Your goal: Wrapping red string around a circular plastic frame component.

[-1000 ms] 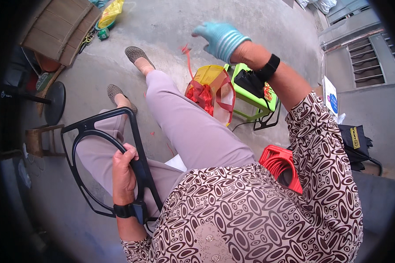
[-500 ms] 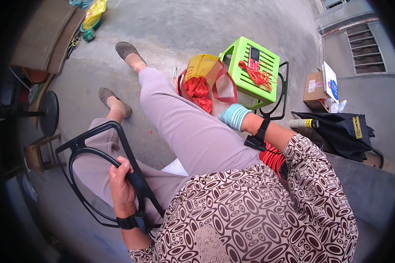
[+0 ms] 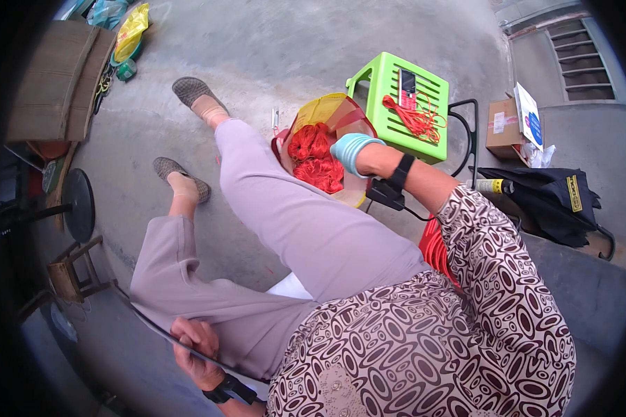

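On the left, near my lap, my left hand [image 3: 196, 347] is closed around a black frame [image 3: 154, 326], which shows edge-on as a thin dark bar. My right hand [image 3: 355, 153] wears a pale blue ridged glove and is over the right side of an open yellow and red bag [image 3: 311, 109]. Its fingers are not clear enough to read. Bundles of shiny red cord [image 3: 318, 170] lie inside the bag, beside my right knee.
A green plastic stool [image 3: 370, 83] beyond the bag bears a mobile phone [image 3: 407, 90] and loose red cord [image 3: 414, 119]. Another black frame [image 3: 474, 132] stands by it. Rightward are a cardboard box [image 3: 502, 125] and a black umbrella [image 3: 546, 208]; a small wooden stool [image 3: 68, 278] is at left.
The black frame in my left hand has turned from broad side to edge-on, and that hand has moved lower. My gloved right hand has moved up and left over the bag, which is spread wider.
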Demonstrator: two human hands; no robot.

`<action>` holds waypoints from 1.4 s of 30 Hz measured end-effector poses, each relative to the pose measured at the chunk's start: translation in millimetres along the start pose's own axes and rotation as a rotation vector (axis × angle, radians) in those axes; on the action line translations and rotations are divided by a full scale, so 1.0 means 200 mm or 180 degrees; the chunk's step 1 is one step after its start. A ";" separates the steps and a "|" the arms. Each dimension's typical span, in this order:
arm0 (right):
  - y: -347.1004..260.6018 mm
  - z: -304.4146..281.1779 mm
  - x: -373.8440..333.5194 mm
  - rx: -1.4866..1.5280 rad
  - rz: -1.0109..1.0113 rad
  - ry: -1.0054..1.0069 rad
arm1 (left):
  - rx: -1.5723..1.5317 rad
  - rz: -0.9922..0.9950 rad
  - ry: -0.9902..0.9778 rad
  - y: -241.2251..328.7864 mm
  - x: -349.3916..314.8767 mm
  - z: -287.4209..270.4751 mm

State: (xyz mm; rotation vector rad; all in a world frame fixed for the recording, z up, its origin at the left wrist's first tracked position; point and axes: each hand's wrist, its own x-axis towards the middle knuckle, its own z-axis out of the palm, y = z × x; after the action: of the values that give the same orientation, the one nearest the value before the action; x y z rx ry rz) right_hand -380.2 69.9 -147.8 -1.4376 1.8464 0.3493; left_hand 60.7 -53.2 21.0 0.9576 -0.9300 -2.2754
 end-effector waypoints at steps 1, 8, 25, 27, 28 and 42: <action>-0.02 0.02 0.10 -0.0339 0.0180 -0.0397 | -0.0032 0.0138 -0.0108 0.02 0.00 0.00; -0.04 0.34 0.43 -0.0238 0.0037 -0.0316 | -0.0615 0.0061 -0.0706 0.04 0.00 -0.05; -0.02 0.26 0.48 0.0129 0.0224 0.0208 | -0.1494 0.0745 -0.0918 0.05 0.03 -0.08; -0.01 0.23 0.54 -0.0101 0.0102 0.0512 | -0.1750 0.0806 -0.1181 0.08 0.05 -0.10; -0.04 0.22 0.57 -0.0151 -0.0090 0.0542 | -0.1699 0.0791 -0.1518 0.13 0.04 -0.10; 0.02 0.64 1.01 -0.0201 -0.0319 0.0817 | -0.1951 0.0257 -0.2630 0.15 0.25 -0.17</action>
State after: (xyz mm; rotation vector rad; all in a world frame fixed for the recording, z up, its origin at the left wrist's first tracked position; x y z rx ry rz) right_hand -349.6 7.5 -375.8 -1.6763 1.9694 0.1810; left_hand 59.7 -118.6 3.9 -0.3059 -0.4546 -2.6479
